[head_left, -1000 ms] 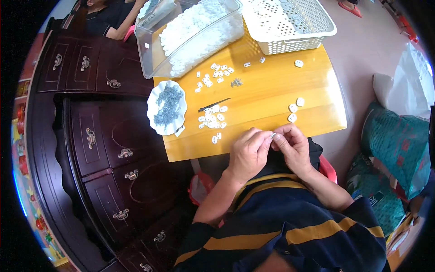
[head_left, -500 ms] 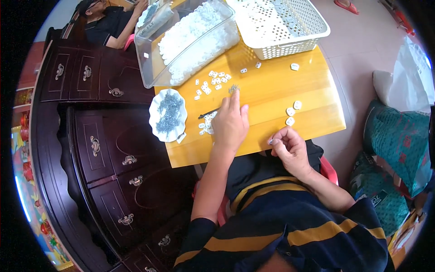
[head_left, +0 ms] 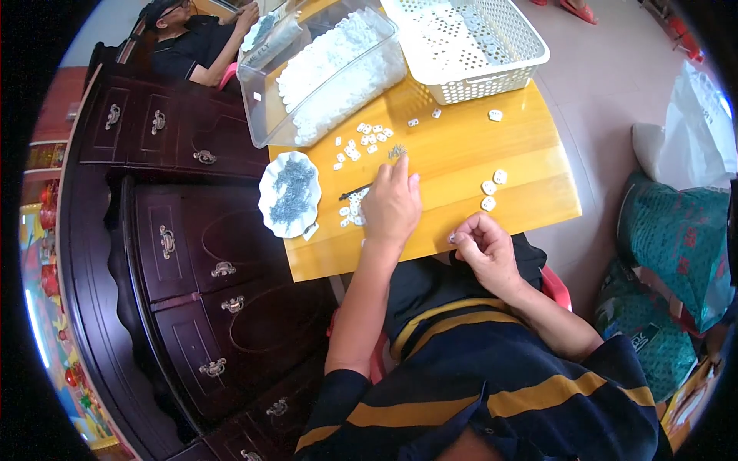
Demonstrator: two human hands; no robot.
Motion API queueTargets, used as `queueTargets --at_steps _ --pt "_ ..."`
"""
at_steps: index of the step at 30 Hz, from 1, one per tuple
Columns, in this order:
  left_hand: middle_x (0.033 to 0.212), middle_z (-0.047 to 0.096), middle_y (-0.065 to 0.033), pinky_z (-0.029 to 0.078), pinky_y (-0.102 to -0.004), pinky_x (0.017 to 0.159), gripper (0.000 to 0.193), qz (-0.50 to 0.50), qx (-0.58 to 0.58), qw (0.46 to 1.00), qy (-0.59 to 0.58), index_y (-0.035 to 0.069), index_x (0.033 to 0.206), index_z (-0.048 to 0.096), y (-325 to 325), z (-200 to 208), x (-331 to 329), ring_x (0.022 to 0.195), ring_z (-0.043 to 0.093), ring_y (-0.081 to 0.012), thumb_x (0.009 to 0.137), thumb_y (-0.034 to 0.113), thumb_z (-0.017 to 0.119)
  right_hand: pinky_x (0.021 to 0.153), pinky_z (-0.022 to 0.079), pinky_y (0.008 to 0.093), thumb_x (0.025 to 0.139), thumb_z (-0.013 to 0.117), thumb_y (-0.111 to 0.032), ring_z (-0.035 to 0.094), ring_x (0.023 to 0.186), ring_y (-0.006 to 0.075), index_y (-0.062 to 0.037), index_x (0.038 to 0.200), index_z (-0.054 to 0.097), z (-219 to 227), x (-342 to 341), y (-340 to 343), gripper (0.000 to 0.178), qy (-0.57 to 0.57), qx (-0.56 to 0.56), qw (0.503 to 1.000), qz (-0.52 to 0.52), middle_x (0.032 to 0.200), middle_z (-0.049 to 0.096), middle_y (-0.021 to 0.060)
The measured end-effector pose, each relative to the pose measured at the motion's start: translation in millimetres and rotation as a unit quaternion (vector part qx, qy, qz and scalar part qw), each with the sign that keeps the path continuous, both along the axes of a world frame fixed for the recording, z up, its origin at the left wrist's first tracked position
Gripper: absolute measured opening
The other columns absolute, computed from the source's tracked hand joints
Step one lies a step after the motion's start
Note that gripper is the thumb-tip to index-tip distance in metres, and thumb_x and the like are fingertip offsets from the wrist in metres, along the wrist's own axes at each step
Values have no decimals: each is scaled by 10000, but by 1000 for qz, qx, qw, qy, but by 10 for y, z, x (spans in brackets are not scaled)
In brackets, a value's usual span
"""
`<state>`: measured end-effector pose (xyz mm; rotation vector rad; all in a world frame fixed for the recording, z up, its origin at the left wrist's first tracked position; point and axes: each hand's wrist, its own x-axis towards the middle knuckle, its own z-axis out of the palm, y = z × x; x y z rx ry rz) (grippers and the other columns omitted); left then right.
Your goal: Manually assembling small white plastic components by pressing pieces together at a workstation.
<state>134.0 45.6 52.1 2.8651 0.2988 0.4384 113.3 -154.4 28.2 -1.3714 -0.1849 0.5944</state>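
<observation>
My left hand (head_left: 393, 201) reaches over the table, fingers stretched out and fingertips at a small pile of thin metal screws or pins (head_left: 397, 150). Partly under its left side lie a heap of small white two-holed plastic pieces (head_left: 356, 206) and a dark slim tool (head_left: 353, 193). At the table's near edge my right hand (head_left: 486, 250) is closed, thumb and forefinger pinching a small white piece (head_left: 452, 238). Beyond it stand three larger white pieces (head_left: 489, 187). More small two-holed pieces (head_left: 367, 139) lie scattered past my left hand.
A scalloped white dish (head_left: 269, 178) of grey metal pins sits at the left edge. Behind are a clear bin (head_left: 265, 115) heaped with white pieces and a white perforated basket (head_left: 492, 79). Dark drawers (head_left: 207, 223) stand left; sacks (head_left: 676, 230) right. Another person (head_left: 188, 46) sits far left.
The whole view has shifted slightly. Both hands stay in nearly the same places, with the left fingertips still at the metal pile and the right still pinching the white piece.
</observation>
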Motion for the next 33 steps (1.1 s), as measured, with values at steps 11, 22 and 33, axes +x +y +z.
queueTargets --at_steps 11,22,33 --pt "878 628 -148 524 -481 732 84 -43 -3 997 -57 71 910 664 98 -56 -25 829 641 -378 891 152 649 635 491 203 987 602 -90 585 686 52 -33 950 570 -29 -75 33 75 -98 26 995 5 860 655 10" --pt "877 657 -204 512 -517 718 127 -18 10 998 -59 25 859 611 -134 -92 -435 821 639 -425 916 133 575 604 452 229 924 658 -114 531 674 41 -27 907 617 -15 -140 82 98 -167 71 983 -37 743 597 -16" --pt "795 642 15 492 -221 605 124 23 -582 802 -137 56 941 660 -453 77 -1572 652 586 -65 971 169 620 610 481 202 1001 613 -156 578 654 62 -55 967 585 8 -399 -83 110 -111 74 986 100 885 676 19"
